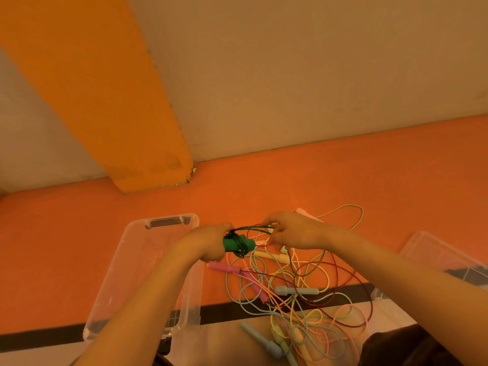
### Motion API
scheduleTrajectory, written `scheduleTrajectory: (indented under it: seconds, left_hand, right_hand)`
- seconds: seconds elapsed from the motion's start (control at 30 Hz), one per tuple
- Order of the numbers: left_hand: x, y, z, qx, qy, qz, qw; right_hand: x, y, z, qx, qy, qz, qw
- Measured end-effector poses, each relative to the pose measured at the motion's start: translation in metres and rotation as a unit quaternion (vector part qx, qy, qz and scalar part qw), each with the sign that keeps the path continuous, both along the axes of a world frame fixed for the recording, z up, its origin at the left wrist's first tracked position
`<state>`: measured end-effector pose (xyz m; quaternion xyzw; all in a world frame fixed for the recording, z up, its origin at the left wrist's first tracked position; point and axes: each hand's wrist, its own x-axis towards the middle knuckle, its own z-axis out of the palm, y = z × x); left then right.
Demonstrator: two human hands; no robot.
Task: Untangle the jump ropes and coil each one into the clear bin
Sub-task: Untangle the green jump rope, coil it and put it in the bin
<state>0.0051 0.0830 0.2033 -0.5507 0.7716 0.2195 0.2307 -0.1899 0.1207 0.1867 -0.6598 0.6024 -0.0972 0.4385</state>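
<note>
Cord, thin and limp, wraps the green handles that the left hand grips just right of the bin; light stuff, it should slip loose unless pinched near the handles. The right hand pinches dark loops farther right. Right of the bin and nearer the person lies the tangle, pastel and maroon cords crossing, likely to snag. A second bin sits far right.
</note>
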Motion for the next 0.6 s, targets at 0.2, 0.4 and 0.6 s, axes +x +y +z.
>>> scheduleTrajectory:
  seconds: [0.2,0.4,0.6]
  left_hand:
    - [0.002,-0.003,-0.007,-0.056,0.004,-0.004,0.998]
    - [0.002,-0.005,-0.011,-0.099,0.012,-0.015,0.995]
    - [-0.004,-0.002,-0.015,-0.125,0.029,-0.037,0.991]
  right_hand:
    - [0.005,0.006,0.003,0.017,-0.011,0.020,1.000]
    - [0.012,0.007,-0.001,-0.035,0.015,0.048,0.998]
    - [0.018,0.007,-0.002,-0.135,0.019,0.004,0.991]
